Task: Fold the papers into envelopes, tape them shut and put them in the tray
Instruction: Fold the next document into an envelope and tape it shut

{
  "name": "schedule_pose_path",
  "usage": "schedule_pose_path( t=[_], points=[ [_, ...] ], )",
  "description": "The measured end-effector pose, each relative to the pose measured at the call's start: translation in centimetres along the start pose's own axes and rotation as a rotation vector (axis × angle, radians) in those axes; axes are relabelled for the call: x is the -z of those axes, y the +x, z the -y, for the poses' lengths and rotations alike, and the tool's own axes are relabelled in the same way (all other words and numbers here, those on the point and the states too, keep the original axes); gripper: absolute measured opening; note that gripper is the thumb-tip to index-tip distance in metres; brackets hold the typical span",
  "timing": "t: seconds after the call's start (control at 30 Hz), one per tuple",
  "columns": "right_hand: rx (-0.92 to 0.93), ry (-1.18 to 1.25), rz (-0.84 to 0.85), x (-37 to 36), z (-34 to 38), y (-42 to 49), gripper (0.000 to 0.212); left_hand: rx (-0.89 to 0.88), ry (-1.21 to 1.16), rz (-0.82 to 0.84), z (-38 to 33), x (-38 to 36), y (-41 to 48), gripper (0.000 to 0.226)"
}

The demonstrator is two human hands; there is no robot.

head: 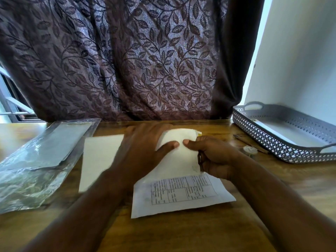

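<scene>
The flat left hand (143, 148) presses the folded white printed paper (181, 195) on the wooden desk (181, 233); the right hand (212, 157) pinches its edge. Right of that hand, a grey perforated plastic tray (269, 142) holds white sheets (283, 131). Left of the left hand, a clear plastic sleeve (32, 175) holds grey sheets (60, 142).
</scene>
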State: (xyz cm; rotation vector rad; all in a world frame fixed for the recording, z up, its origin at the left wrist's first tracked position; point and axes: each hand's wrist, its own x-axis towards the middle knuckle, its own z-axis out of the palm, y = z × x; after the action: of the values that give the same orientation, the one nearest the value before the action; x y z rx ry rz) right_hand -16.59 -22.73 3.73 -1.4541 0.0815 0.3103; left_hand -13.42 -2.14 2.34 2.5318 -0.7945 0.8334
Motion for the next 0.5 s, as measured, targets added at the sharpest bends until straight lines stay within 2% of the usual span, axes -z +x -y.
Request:
schedule_pose_path(
  t=[0.13, 0.2, 0.33, 0.5],
  points=[
    [0.135, 0.078, -0.054, 0.1, 0.2, 0.5, 0.021, -0.12, 0.088, 0.138, -0.1, -0.3, -0.4, 0.113],
    [0.163, 0.065, -0.046, 0.1, 0.2, 0.5, 0.018, -0.163, 0.157, 0.178, 0.5, -0.7, -0.6, 0.128],
    [0.208, 0.109, 0.034, 0.2, 0.3, 0.2, 0.021, -0.197, 0.267, 0.119, 1.0, -0.8, -0.5, 0.128],
    [0.241, 0.101, 0.093, 0.4, 0.5, 0.0, 0.026, -0.242, 0.221, -0.015, 0.7, -1.1, -0.5, 0.111]
  ],
)
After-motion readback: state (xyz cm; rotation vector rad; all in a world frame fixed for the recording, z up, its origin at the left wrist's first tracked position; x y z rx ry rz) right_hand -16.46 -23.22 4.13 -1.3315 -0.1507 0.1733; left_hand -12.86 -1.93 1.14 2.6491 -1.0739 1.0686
